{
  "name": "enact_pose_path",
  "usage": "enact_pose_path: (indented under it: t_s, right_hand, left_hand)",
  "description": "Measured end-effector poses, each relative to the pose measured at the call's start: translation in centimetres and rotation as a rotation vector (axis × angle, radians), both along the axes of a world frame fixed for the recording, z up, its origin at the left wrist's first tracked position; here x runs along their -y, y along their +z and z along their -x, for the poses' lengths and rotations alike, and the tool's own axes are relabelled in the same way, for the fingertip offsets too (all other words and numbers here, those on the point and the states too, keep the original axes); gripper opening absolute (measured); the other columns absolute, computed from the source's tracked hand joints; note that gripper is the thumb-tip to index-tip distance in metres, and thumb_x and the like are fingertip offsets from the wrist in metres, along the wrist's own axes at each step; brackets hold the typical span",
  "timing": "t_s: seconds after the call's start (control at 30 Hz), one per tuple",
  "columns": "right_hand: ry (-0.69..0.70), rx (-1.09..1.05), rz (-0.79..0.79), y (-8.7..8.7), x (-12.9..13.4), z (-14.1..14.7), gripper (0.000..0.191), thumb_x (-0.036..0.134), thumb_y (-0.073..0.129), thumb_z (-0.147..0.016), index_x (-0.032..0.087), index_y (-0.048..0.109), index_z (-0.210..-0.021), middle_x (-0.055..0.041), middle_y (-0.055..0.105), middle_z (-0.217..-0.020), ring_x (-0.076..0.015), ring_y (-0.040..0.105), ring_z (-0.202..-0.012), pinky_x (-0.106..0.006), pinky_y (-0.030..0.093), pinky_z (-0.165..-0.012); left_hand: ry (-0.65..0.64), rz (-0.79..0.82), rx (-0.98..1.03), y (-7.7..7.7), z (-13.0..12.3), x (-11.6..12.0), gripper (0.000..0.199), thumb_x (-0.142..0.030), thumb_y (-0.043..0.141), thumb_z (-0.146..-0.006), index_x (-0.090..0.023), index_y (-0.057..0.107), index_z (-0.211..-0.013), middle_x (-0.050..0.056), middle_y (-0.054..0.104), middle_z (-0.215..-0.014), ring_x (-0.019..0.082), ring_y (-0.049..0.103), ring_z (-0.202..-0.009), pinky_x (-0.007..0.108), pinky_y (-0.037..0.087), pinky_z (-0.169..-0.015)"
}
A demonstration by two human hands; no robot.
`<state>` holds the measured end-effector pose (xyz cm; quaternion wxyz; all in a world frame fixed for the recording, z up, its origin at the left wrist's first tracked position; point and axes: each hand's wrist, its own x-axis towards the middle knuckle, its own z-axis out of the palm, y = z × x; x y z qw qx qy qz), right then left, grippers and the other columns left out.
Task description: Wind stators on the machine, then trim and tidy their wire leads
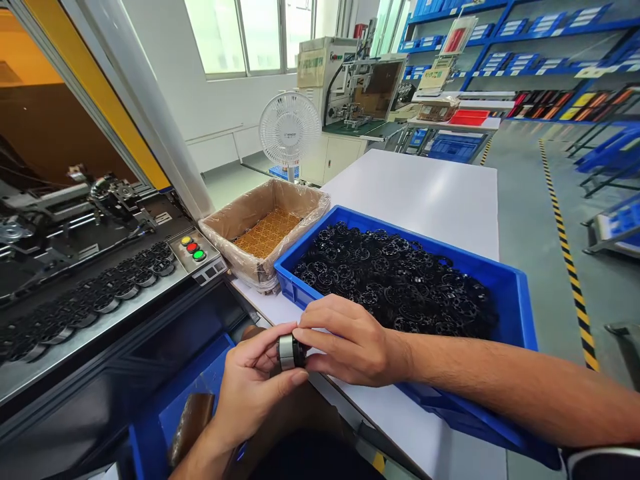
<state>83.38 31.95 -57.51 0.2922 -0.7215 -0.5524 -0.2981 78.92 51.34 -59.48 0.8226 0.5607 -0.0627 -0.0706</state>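
Between my hands is a small round part, apparently a motor stator core [287, 353], with a grey metal band and black plastic at its side. My left hand [250, 383] grips it from the left, thumb below and fingers above. From the right, my right hand [350, 340] pinches its black side; those fingertips partly hide it. Just beyond my right hand stands a blue bin [520, 300] heaped with black round plastic pieces [380, 267] that have spoked, open centres.
Left is a machine with a row of black-and-metal round parts [107, 303] and a panel with coloured buttons [193, 247]. A plastic-lined box [213, 230] holds brown patterned sheets. The bins rest on a white table [425, 173]; a fan [290, 130] stands behind.
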Motion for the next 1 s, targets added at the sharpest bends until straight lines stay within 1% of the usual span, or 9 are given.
enact_pose_path:
  t_s: [0.1, 0.33, 0.43, 0.57, 0.7, 0.83, 0.9, 0.97, 1.0]
  right_hand:
    - [-0.011, 0.022, 0.007, 0.1, 0.1, 0.0, 0.022, 0.026, 0.055, -0.1, 0.007, 0.059, -0.11, -0.0128, 0.069, -0.091, -0.0193, 0.065, -0.088, -0.037, 0.059, -0.078]
    - [-0.044, 0.131, 0.061, 0.5, 0.1, 0.4, 0.026, 0.029, 0.054, -0.1, 0.006, 0.062, -0.109, -0.0116, 0.068, -0.087, -0.0202, 0.065, -0.085, -0.034, 0.058, -0.072]
    - [-0.039, 0.141, 0.084, 0.7, -0.1, 0.6, 0.026, 0.027, 0.051, -0.101, 0.004, 0.062, -0.109, -0.012, 0.068, -0.088, -0.0197, 0.065, -0.084, -0.034, 0.057, -0.071]
    - [-0.04, 0.137, 0.092, 0.9, -0.2, 0.8, 0.027, 0.025, 0.047, -0.103, 0.003, 0.061, -0.108, -0.0124, 0.068, -0.089, -0.0194, 0.066, -0.083, -0.035, 0.057, -0.073]
    - [-0.055, 0.161, 0.106, 0.7, -0.5, 1.1, 0.028, 0.023, 0.043, -0.104, 0.002, 0.062, -0.106, -0.0123, 0.068, -0.086, -0.0194, 0.066, -0.08, -0.034, 0.057, -0.071]
    - [-0.082, 0.135, 0.092, 0.3, -0.5, 1.2, 0.029, 0.023, 0.04, -0.105, 0.003, 0.061, -0.106, -0.0119, 0.068, -0.085, -0.0185, 0.065, -0.078, -0.034, 0.057, -0.07]
    - [-0.083, 0.123, 0.109, 0.3, -0.6, 1.1, 0.028, 0.023, 0.04, -0.104, 0.003, 0.06, -0.106, -0.0122, 0.068, -0.085, -0.0186, 0.065, -0.078, -0.034, 0.057, -0.069]
    - [-0.083, 0.111, 0.132, 0.4, -0.9, 1.0, 0.027, 0.023, 0.042, -0.104, 0.003, 0.06, -0.106, -0.0122, 0.068, -0.084, -0.0192, 0.065, -0.077, -0.034, 0.057, -0.068]
    - [-0.085, 0.103, 0.137, 0.5, -1.1, 1.0, 0.026, 0.023, 0.043, -0.104, 0.004, 0.06, -0.106, -0.0117, 0.068, -0.083, -0.0193, 0.065, -0.077, -0.034, 0.057, -0.068]
  left_hand:
    - [-0.022, 0.005, -0.001, 0.1, 0.1, -0.1, 0.046, -0.008, 0.089, -0.06, -0.025, 0.08, -0.102, 0.003, 0.081, -0.095, 0.019, 0.078, -0.084, 0.019, 0.061, -0.077]
    - [-0.072, -0.015, -0.042, -0.1, 0.3, -0.5, 0.046, -0.016, 0.091, -0.06, -0.018, 0.079, -0.104, 0.009, 0.081, -0.095, 0.025, 0.078, -0.086, 0.028, 0.064, -0.078]
    - [-0.132, 0.03, -0.04, -0.1, 0.4, -0.7, 0.046, -0.012, 0.089, -0.063, -0.022, 0.079, -0.107, 0.007, 0.081, -0.094, 0.023, 0.078, -0.085, 0.026, 0.063, -0.078]
    - [-0.166, 0.082, -0.034, 0.0, 0.6, -0.6, 0.047, -0.008, 0.087, -0.066, -0.027, 0.078, -0.108, 0.004, 0.081, -0.095, 0.02, 0.077, -0.086, 0.022, 0.062, -0.08]
    - [-0.178, 0.109, -0.053, 0.1, 0.8, -0.4, 0.045, -0.01, 0.086, -0.067, -0.028, 0.078, -0.108, 0.003, 0.081, -0.096, 0.019, 0.077, -0.087, 0.022, 0.062, -0.079]
    - [-0.161, 0.083, -0.072, -0.2, 0.7, -0.3, 0.044, -0.013, 0.087, -0.066, -0.027, 0.079, -0.108, 0.003, 0.081, -0.098, 0.02, 0.077, -0.09, 0.022, 0.061, -0.081]
    - [-0.161, 0.063, -0.07, -0.7, 0.5, -0.4, 0.045, -0.016, 0.087, -0.068, -0.026, 0.077, -0.111, 0.004, 0.08, -0.104, 0.021, 0.076, -0.095, 0.024, 0.061, -0.084]
    - [-0.148, 0.026, -0.054, -1.4, 0.6, -0.4, 0.048, -0.022, 0.085, -0.073, -0.025, 0.073, -0.119, 0.006, 0.077, -0.117, 0.023, 0.072, -0.109, 0.028, 0.057, -0.096]
    - [-0.142, -0.002, -0.045, -1.8, 0.8, -0.4, 0.049, -0.026, 0.082, -0.077, -0.025, 0.07, -0.124, 0.007, 0.073, -0.125, 0.024, 0.067, -0.118, 0.031, 0.052, -0.104]
